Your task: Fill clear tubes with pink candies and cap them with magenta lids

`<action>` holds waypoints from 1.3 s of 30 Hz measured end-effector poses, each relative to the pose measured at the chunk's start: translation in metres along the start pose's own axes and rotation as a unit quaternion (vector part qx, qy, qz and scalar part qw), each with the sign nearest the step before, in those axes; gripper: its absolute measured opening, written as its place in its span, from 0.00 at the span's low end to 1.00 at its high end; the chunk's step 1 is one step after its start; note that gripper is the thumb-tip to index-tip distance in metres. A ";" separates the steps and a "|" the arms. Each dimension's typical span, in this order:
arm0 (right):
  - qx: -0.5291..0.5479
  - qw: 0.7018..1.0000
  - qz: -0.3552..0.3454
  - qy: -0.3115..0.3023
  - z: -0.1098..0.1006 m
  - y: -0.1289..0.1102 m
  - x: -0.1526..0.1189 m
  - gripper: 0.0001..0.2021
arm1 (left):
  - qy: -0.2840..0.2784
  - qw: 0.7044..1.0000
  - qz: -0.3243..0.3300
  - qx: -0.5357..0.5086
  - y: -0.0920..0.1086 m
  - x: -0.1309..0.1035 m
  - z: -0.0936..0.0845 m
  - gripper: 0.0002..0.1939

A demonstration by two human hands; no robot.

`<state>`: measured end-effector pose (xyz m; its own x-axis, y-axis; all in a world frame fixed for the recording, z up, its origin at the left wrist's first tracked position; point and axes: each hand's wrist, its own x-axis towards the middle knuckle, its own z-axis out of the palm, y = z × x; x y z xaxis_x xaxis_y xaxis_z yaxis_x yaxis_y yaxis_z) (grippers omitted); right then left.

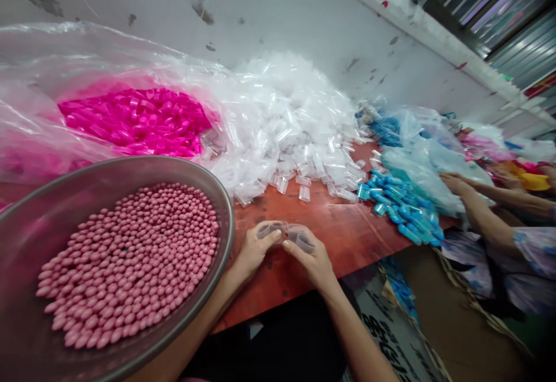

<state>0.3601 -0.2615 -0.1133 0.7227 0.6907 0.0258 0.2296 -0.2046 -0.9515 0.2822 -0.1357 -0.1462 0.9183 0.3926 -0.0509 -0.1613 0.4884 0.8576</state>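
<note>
My left hand (254,252) is closed around small clear plastic capsule halves (273,230), its thumb laid across them. Close beside it, my right hand (316,260) grips more clear capsule halves of the same kind, also with the thumb on top. Both hands are low over the red tabletop (278,283), and the pieces they hold meet or nearly meet at their ends. How many pieces each hand has, I cannot tell. A large metal bowl (229,214) of round pink balls (139,260) stands left of my left hand.
Behind my hands is a heap of clear capsule halves (304,156). A plastic bag at left holds bright pink plastic pieces (139,118). Blue-and-clear capsules (399,202) are piled at right. Another person's arm (486,214) reaches to plastic bags; a cardboard box (452,312) stands below.
</note>
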 end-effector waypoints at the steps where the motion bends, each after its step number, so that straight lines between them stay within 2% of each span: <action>1: -0.017 1.000 -0.002 0.008 0.003 0.000 0.000 0.13 | 0.006 1.000 -0.013 -0.021 -0.001 -0.001 0.001 0.17; 5: -0.048 0.998 0.005 0.032 0.009 0.004 0.002 0.16 | 0.018 0.999 -0.025 -0.020 -0.002 -0.002 0.002 0.18; 8: -0.031 0.999 -0.001 0.020 0.008 0.003 0.002 0.16 | 0.027 1.000 -0.003 0.011 -0.001 -0.001 0.002 0.19; 11: 0.008 1.000 0.025 0.008 0.005 0.002 0.001 0.14 | 0.028 0.999 0.024 0.035 0.000 0.000 0.002 0.19; 16: 0.042 0.998 0.052 -0.015 0.005 0.007 0.001 0.19 | 0.044 0.998 0.036 0.039 0.001 0.000 0.002 0.16; 20: 0.008 0.999 0.033 -0.003 0.010 0.009 0.002 0.12 | 0.030 0.996 0.049 0.068 0.001 0.002 0.001 0.17; 22: 0.015 0.999 0.041 -0.005 0.011 0.007 0.003 0.12 | 0.016 0.995 0.042 0.086 0.001 0.002 0.000 0.19; 25: 0.023 0.997 0.073 -0.015 0.011 0.003 0.001 0.16 | 0.024 0.993 0.017 0.116 0.000 0.003 -0.002 0.19; 28: -0.020 0.996 0.081 -0.035 0.005 0.000 0.001 0.20 | 0.023 0.990 0.003 0.136 0.002 0.003 -0.003 0.18; 32: -0.070 0.996 0.037 -0.040 -0.008 -0.001 0.006 0.28 | -0.015 0.986 0.013 0.167 0.008 0.000 -0.001 0.16; 34: -0.007 0.995 0.046 -0.087 -0.013 0.000 0.008 0.29 | -0.064 0.982 0.005 0.180 0.009 -0.001 -0.001 0.16; 36: 0.068 0.988 0.061 -0.127 -0.014 0.002 0.009 0.26 | -0.103 0.981 -0.012 0.161 0.007 -0.002 -0.001 0.18; 37: 0.091 0.986 0.061 -0.124 -0.012 0.002 0.008 0.24 | -0.111 0.984 -0.021 0.141 0.006 -0.002 0.000 0.19; 39: 0.103 0.991 0.043 -0.076 -0.008 0.004 0.005 0.21 | -0.101 0.990 -0.034 0.094 0.002 -0.001 0.000 0.22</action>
<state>0.3698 -0.2638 -0.1143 0.6235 0.7766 -0.0906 0.0215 -0.1329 -0.9909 0.2813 -0.1355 -0.1446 0.9813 0.1907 -0.0250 -0.0437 0.3480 0.9365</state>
